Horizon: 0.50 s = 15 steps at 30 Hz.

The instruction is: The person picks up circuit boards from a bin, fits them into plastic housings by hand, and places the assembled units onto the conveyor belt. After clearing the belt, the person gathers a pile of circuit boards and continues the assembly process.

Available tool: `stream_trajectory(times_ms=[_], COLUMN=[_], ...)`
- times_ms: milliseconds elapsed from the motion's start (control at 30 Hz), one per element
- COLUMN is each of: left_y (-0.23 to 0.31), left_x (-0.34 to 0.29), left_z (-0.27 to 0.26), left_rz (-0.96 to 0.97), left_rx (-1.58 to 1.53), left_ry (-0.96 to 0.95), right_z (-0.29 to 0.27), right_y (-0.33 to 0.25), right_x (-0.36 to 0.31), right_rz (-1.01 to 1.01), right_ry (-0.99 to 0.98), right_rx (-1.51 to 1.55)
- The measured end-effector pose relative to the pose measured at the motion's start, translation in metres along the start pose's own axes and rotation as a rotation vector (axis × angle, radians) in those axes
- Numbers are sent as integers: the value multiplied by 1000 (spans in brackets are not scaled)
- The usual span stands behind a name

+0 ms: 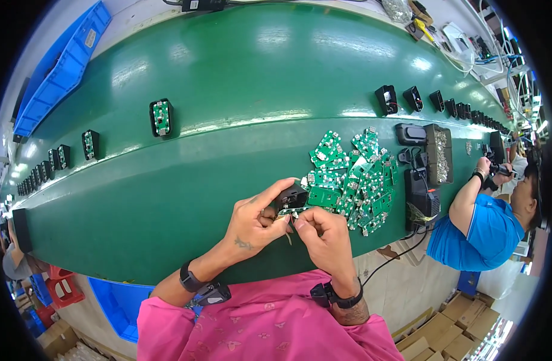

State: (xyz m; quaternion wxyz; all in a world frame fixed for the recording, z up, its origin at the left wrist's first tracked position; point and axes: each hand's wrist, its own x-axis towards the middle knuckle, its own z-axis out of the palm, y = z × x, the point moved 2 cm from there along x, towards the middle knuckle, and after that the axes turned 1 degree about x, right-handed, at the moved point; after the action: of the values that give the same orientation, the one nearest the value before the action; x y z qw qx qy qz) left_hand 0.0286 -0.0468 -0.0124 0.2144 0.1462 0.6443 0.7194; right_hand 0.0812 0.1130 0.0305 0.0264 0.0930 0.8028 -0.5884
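Note:
My left hand (250, 224) is closed around a black plastic housing (293, 195), its open side facing up to the right. A green circuit board (295, 210) sits edge-on at the housing's near side, between my two hands. My right hand (325, 236) pinches at that board's edge with thumb and forefinger; any small part between the fingertips is too small to tell. Just beyond my right hand, a heap of green circuit boards (354, 180) spreads over the green bench (228, 162).
Black housings (386, 100) line the ledge at right; a housing with a board inside (162, 118) and others continue leftward. Right of the heap are a bin of small metal parts (439, 155) and a black corded device (423, 195). A co-worker in blue (477, 231) sits at right.

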Motion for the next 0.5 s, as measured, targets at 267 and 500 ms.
stream_trajectory(times_ms=[267, 500], left_y=[11, 13], left_x=[1, 1], left_z=[1, 1], left_rz=[167, 160], left_rx=[230, 256], left_ry=[7, 27], right_z=[-3, 5], right_y=[8, 10], right_x=[3, 1], right_rz=[62, 63], right_ry=[-82, 3], right_rx=[2, 50])
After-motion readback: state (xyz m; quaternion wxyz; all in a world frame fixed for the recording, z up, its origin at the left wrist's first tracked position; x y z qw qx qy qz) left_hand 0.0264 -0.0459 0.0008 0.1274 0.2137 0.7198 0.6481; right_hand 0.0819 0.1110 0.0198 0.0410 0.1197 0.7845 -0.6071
